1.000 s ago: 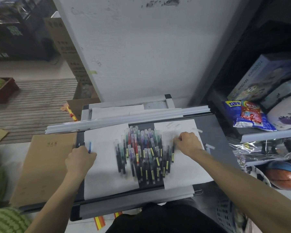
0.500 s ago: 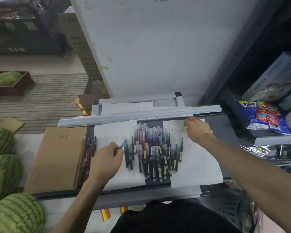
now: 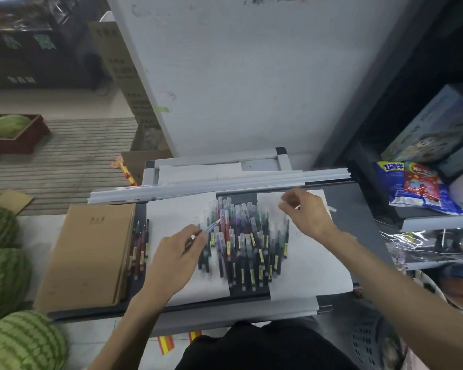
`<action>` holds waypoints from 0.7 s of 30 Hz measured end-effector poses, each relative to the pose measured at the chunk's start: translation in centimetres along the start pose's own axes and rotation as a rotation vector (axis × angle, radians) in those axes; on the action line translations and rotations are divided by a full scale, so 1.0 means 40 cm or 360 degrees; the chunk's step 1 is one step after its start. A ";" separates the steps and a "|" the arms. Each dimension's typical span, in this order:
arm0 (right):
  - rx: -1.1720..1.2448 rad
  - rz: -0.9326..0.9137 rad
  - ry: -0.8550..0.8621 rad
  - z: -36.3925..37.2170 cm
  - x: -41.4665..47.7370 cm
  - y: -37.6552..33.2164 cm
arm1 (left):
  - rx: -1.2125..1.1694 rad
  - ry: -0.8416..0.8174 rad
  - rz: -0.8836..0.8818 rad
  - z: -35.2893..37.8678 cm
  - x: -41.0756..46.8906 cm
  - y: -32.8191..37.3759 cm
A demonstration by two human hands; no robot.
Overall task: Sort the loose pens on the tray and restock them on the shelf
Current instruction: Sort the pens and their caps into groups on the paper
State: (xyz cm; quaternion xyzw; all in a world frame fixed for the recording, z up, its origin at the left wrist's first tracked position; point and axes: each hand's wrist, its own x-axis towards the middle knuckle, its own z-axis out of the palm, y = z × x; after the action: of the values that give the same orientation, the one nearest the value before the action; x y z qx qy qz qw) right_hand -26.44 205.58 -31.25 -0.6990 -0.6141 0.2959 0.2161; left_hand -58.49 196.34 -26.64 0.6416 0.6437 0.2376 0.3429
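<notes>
The pens (image 3: 246, 244) lie heaped mid-tray (image 3: 358, 209), dark barrels with yellow labels and clear caps. White paper lies bare on either side of the heap. A brown pad (image 3: 88, 252) bounds the left edge, long white strips (image 3: 211, 186) the far one. The left hand (image 3: 175, 259) grips a blue pen (image 3: 213, 226) over the heap. The right hand (image 3: 308, 214) pinches a small pale piece (image 3: 280, 201).

white wall (image 3: 251, 84), slatted floor (image 3: 72, 161)
</notes>
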 end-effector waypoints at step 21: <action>0.1017 -0.0423 -0.0199 -0.169 -0.305 -0.282 | 0.0008 -0.0135 0.0765 -0.094 -0.058 0.215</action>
State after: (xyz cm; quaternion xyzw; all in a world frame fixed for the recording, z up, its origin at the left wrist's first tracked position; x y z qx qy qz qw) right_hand -30.97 195.69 -16.99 -0.4904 -0.5882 0.4848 0.4226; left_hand -55.74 195.08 -17.46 0.7866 0.4581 0.2837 0.3016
